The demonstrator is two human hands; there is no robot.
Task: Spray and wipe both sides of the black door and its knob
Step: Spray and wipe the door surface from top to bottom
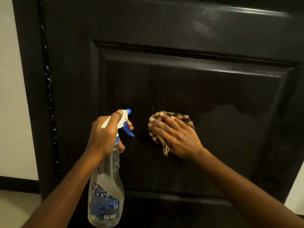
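Clear plastic with a blue label, the spray bottle (105, 191) hangs nearest, its neck clamped in the left grip (105, 134), whose fingers curl round it beside the blue trigger (129, 131). Just to the right, the right grip (177, 135) lies flat, fingers straight and together, pressing a yellow-and-dark checked cloth (186, 118) against the black door (197, 89), on its recessed panel. Farther left, a pale wall (11, 96) borders the black frame (29, 79).

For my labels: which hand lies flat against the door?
The right hand, fingers straight, pressing the checked cloth on the black door; the left hand grips the spray bottle.
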